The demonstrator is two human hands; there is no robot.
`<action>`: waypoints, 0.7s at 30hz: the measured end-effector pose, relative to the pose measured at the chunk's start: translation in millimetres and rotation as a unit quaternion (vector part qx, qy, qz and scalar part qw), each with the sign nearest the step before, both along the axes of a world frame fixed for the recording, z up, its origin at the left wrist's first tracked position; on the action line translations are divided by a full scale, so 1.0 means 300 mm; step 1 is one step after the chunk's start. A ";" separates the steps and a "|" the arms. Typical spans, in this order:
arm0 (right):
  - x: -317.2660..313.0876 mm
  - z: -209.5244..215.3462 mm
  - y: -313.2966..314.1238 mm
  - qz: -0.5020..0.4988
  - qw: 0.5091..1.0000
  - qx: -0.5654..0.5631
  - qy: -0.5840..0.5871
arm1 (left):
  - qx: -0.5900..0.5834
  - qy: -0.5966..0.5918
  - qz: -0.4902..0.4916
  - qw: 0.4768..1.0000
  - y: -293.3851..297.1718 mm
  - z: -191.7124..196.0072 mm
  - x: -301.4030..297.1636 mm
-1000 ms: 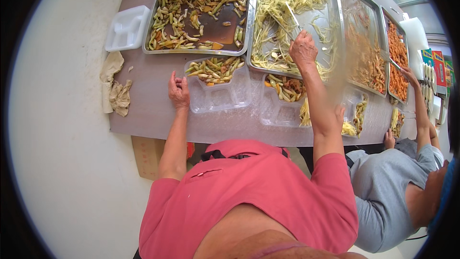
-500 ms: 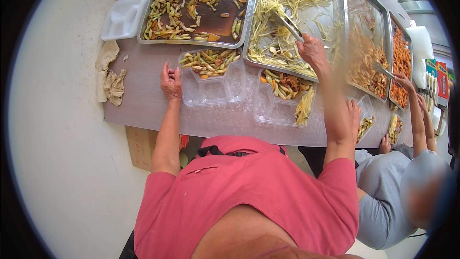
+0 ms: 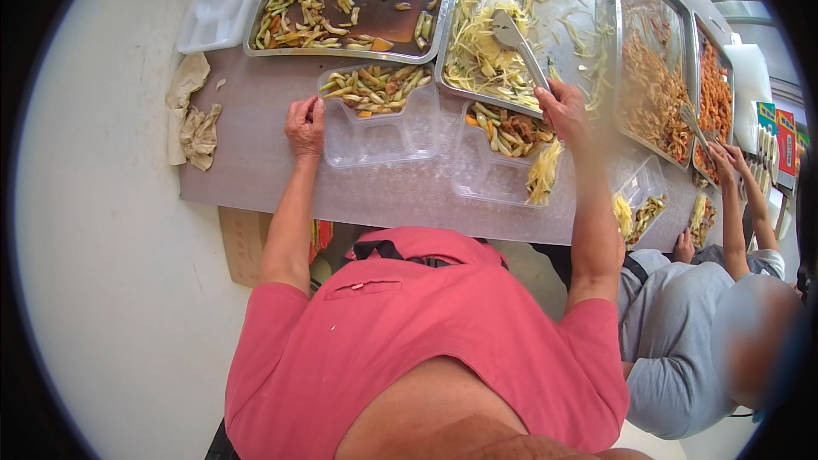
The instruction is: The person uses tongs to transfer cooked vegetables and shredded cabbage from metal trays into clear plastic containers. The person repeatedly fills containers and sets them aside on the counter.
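My right hand (image 3: pixel 564 109) is closed round metal tongs (image 3: pixel 528 53). Their broad tips rest among pale yellow shreds (image 3: pixel 477 64), which look like potato, in a large steel pan (image 3: pixel 558 30). At the left rim of a clear plastic meal tray (image 3: pixel 375 138), my left hand (image 3: pixel 304 126) has its fingers curled in, pinching the edge. Cooked green beans (image 3: pixel 375 89) fill that tray's far compartment; its other compartments hold nothing. A second clear tray (image 3: pixel 490 181), nearer my right arm, holds beans with brown pieces and a bundle of yellow shreds (image 3: pixel 543 175).
A pan of beans (image 3: pixel 341 54) stands far left, beside stacked white trays (image 3: pixel 220 13) and crumpled brown paper (image 3: pixel 200 136). Further pans (image 3: pixel 656 111) line the right. There a co-worker in grey (image 3: pixel 682 324) works beside partly filled trays (image 3: pixel 652 187); another person's arms reach in with tongs.
My left hand's fingers have curled in at the tray's rim. The tongs have turned, their broad face now showing above the shreds. Yellow shreds now show in the co-worker's tray.
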State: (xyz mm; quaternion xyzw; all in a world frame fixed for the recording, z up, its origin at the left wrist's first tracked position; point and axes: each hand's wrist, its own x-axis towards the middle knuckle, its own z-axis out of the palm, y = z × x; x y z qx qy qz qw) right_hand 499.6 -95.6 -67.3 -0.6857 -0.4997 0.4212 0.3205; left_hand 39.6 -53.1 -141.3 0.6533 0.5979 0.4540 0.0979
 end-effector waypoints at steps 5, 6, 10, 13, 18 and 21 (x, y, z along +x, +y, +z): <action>-0.049 -0.024 -0.011 -0.022 0.994 0.059 -0.094 | -0.019 0.020 -0.045 0.999 0.009 0.004 -0.004; -0.068 -0.019 -0.025 -0.028 0.992 0.064 -0.100 | -0.024 0.021 -0.059 0.998 0.000 0.004 -0.003; -0.128 -0.022 -0.062 -0.054 0.985 0.081 -0.145 | -0.043 0.024 -0.089 0.995 -0.012 0.019 0.000; -0.173 -0.015 -0.073 -0.070 0.977 0.087 -0.183 | -0.059 0.015 -0.091 0.994 -0.020 0.022 0.002; -0.259 0.008 -0.106 -0.103 0.969 0.120 -0.189 | -0.066 0.013 -0.078 0.995 -0.015 0.029 0.007; -0.284 0.026 -0.104 -0.110 0.960 0.103 -0.236 | -0.068 0.021 -0.070 0.995 -0.010 0.025 0.006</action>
